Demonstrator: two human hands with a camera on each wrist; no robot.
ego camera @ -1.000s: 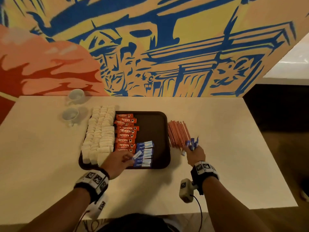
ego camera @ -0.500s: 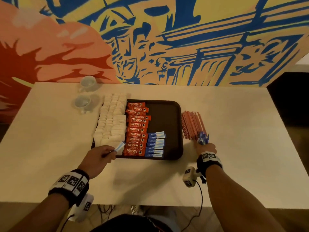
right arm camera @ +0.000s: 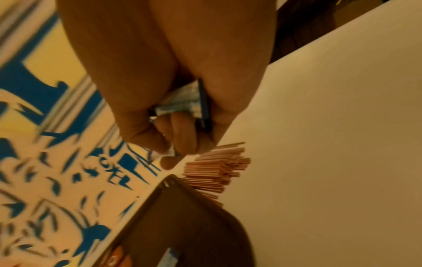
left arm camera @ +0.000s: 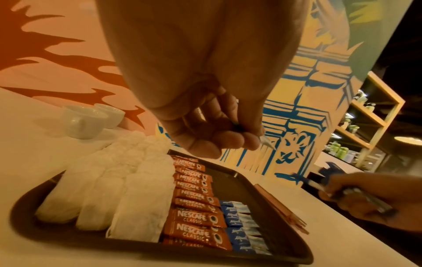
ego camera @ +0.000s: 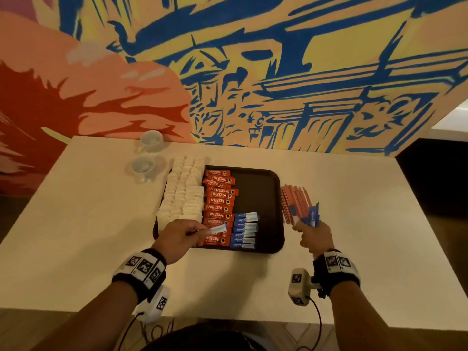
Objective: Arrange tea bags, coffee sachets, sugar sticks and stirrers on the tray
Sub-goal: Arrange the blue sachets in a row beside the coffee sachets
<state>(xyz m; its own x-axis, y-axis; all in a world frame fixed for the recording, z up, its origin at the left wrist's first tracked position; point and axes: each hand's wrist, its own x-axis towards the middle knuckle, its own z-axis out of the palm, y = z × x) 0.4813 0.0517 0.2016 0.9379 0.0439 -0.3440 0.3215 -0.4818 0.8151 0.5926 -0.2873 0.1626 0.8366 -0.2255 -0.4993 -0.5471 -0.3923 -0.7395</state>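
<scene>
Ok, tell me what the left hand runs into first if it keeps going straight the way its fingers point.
Most likely the blue sugar sticks on the tray. The left hand, pinching one sugar stick, points right across the coffee sachets; its height is unclear.

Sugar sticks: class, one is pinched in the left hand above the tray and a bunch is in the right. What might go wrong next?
1. The left hand carries its sugar stick over the coffee sachets; lowering it could knock that row askew.
2. The right hand holds its bunch beside the stirrers; it may scatter them.
</scene>
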